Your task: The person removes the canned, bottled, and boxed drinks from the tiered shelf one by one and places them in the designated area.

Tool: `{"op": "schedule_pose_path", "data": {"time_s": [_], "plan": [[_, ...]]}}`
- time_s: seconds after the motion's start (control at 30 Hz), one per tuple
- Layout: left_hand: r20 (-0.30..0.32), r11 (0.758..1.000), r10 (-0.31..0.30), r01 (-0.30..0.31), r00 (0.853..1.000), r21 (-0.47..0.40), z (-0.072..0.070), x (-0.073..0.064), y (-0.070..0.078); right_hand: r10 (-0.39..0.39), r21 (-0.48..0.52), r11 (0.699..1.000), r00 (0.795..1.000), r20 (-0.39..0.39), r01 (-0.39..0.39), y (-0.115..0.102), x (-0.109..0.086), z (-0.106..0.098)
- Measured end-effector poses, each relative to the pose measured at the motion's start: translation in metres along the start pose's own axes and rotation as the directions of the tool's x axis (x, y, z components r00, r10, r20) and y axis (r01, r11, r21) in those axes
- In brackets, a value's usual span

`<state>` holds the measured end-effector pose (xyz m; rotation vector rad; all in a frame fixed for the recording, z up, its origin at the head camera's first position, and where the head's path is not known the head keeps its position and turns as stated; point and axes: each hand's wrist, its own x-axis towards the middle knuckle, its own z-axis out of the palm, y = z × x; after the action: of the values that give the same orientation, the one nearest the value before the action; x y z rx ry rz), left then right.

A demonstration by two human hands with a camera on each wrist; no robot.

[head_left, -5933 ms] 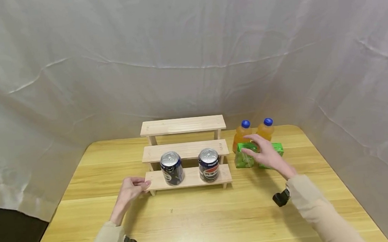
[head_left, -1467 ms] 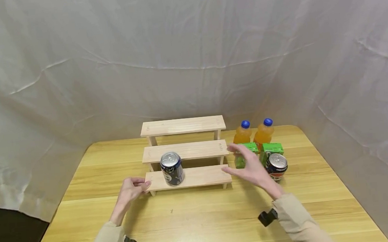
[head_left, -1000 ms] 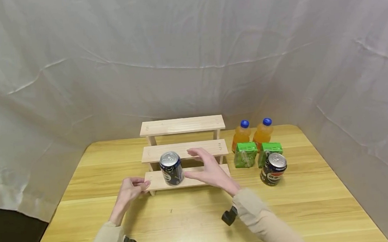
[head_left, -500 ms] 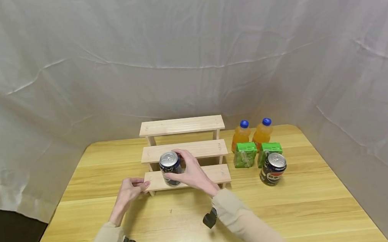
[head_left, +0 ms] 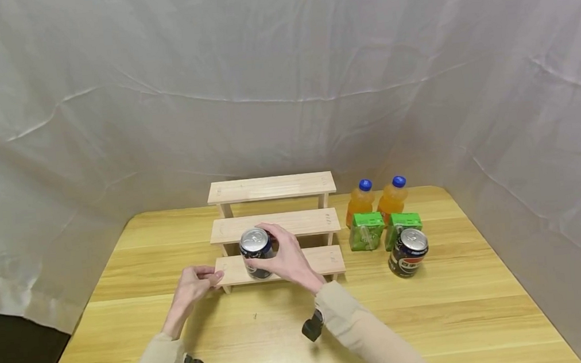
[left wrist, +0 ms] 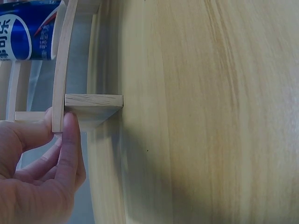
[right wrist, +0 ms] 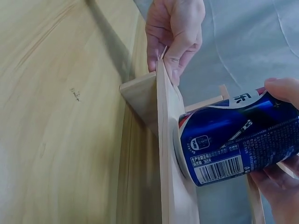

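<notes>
A dark blue soda can [head_left: 255,241] stands upright on the bottom tier of a three-tier wooden rack [head_left: 310,260], left of its middle. My right hand [head_left: 288,258] grips this can from its right side, thumb in front and fingers behind. In the right wrist view the barcode side of the can [right wrist: 224,144] faces the camera, its base right at the board. My left hand [head_left: 191,283] pinches the left end of the bottom tier. The left wrist view shows thumb and fingers on either side of that board [left wrist: 60,88], beside a rack leg [left wrist: 93,100].
Right of the rack, a second dark soda can [head_left: 408,255] stands on the wooden table [head_left: 467,304]. Behind it are two green drink cartons [head_left: 366,232] and two orange juice bottles [head_left: 361,203] with blue caps. A grey curtain [head_left: 272,91] surrounds the table's back and sides.
The second can has gone from the bottom tier's right side to the table, before the cartons. My right hand has since moved left and gripped the remaining can. My left hand stays put.
</notes>
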<state>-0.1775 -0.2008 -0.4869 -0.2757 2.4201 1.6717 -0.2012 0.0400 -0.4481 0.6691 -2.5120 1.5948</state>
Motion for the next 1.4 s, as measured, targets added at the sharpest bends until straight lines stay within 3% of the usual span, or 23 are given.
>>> {"op": "schedule_pose_path", "data": {"time_s": [0.3,0.63,0.93,1.13,1.4], "plan": [[0.011,1.000,0.004,-0.004,1.000,0.002,-0.002,0.000,0.001,-0.013,-0.028,1.000,0.998,-0.066,0.012,0.002,-0.019,-0.027],[0.013,1.000,0.003,-0.003,1.000,0.015,-0.002,0.002,0.003,-0.033,-0.007,0.999,0.974,-0.224,0.032,0.019,-0.049,-0.091],[0.017,1.000,0.025,-0.025,1.000,0.014,-0.003,0.001,0.001,0.073,-0.113,0.987,0.947,-0.314,-0.114,0.044,-0.083,-0.150],[0.015,1.000,0.018,-0.019,1.000,0.021,-0.004,0.000,-0.001,0.126,-0.128,0.975,0.929,-0.349,-0.181,0.060,-0.096,-0.165],[0.016,1.000,0.020,-0.020,1.000,-0.003,-0.002,-0.001,0.000,0.203,-0.109,0.962,0.919,-0.338,-0.252,0.073,-0.101,-0.164]]}}
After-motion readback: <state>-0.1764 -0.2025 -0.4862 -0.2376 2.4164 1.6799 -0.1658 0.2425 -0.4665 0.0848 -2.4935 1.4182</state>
